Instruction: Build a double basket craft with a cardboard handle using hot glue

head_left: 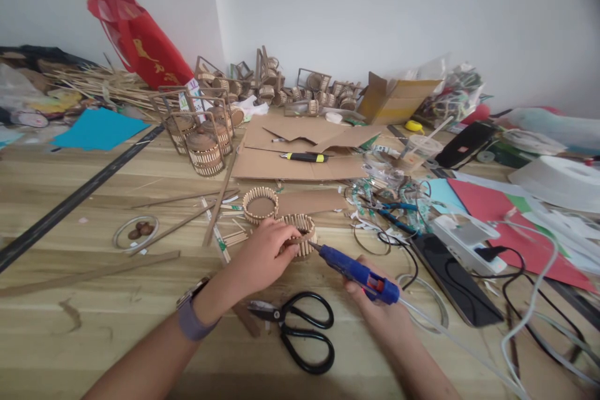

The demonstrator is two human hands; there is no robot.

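My left hand (269, 245), a watch on its wrist, has thumb and fingers pinched on a thin brown strip (302, 238). That strip lies along the near rim of a small round basket (304, 222) made of short wooden sticks. A blue glue gun (359, 274) is gripped in my right hand (368, 303), its nozzle at the strip, though I cannot tell whether they touch. Just behind stands a second stick ring (260, 206) with a brown base. Black-handled scissors (285, 319) lie open on the table nearer to me.
Finished baskets with handles (206, 150) stand back left. A utility knife (304, 157) rests on cardboard (253, 165). To the right are a phone (457, 278), a power strip (469, 240) and tangled cables. A metal ring (135, 232) surrounds several brown beads at left.
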